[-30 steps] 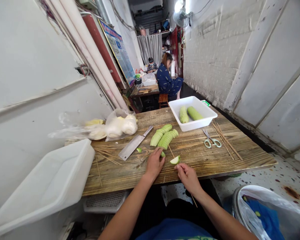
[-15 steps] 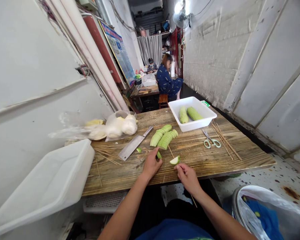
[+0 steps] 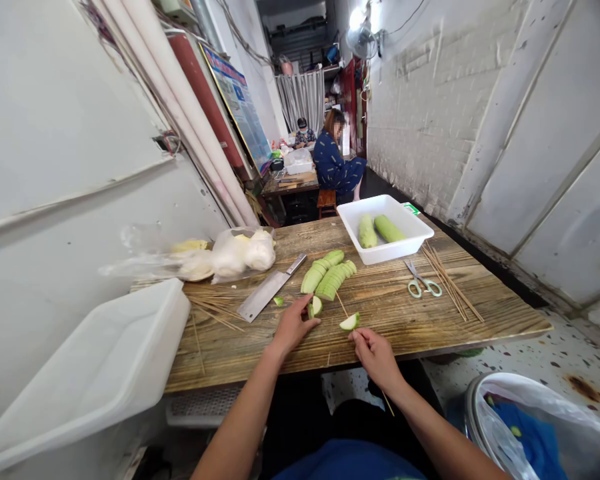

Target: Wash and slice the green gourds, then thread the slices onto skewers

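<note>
Between the fingertips of my left hand (image 3: 294,325) is a half-round zucchini slice (image 3: 317,306), its pale cut face showing. My right hand (image 3: 376,351) pinches a thin wooden skewer (image 3: 341,303), which runs through another zucchini slice (image 3: 349,323) just beyond my fingers. The skewer's tip points up and left toward the cut zucchini, and its other end sticks out below my hand. Just past my left hand, two zucchini halves (image 3: 336,281) lie sliced in rows on the wooden table (image 3: 395,313). A cleaver (image 3: 265,295) rests to their left beside a small green scrap (image 3: 279,301).
A white tub (image 3: 385,250) with two whole zucchinis stands at the back right. Scissors (image 3: 423,283) and loose skewers (image 3: 453,283) lie right of it. Plastic bags (image 3: 235,253) and a large white bin (image 3: 173,333) are at left. A lined bucket (image 3: 473,413) stands lower right. Two people sit farther back.
My left hand has drawn back slightly to the left, and the slice in it has turned so its cut face shows. My right hand and the skewer have stayed nearly still.
</note>
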`<state>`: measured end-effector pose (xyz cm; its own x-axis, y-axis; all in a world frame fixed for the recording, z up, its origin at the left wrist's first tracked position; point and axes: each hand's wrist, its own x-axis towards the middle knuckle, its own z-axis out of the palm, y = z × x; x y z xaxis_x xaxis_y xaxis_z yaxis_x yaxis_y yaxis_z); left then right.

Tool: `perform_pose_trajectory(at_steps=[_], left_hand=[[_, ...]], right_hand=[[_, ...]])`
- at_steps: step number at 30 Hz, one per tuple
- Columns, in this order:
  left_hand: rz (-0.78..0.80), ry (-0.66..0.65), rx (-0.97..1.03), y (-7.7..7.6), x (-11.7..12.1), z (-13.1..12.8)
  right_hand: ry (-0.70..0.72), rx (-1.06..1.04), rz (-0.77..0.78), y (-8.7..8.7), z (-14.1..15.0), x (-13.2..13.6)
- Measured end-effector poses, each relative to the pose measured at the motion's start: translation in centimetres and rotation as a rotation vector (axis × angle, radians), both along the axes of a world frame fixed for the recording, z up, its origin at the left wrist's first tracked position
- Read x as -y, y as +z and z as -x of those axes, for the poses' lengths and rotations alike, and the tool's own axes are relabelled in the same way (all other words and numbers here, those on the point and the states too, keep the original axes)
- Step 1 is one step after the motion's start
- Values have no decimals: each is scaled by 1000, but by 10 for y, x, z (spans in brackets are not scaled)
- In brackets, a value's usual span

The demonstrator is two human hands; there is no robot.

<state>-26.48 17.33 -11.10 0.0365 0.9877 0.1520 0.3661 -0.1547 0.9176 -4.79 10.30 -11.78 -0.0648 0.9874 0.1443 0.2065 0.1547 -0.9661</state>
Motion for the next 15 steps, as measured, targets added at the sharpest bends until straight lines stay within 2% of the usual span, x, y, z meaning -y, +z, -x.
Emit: perform_pose_trajectory(at_steps=[3,5,7,11,15], left_hand=[[141,109,453,7,4,-2],[224,58,827,13,8,-5],[301,-5,1096,18,11,-8],[385,15,1298,22,15,-20],[360,19,1253,28,20,-29]], right_hand=[[8,10,-11,1,1,3],[42,35,-29,4,4,8],[89,70,-55,7,8,15],[131,111,-77,14,18,24],[134,117,-66,13,22,24]])
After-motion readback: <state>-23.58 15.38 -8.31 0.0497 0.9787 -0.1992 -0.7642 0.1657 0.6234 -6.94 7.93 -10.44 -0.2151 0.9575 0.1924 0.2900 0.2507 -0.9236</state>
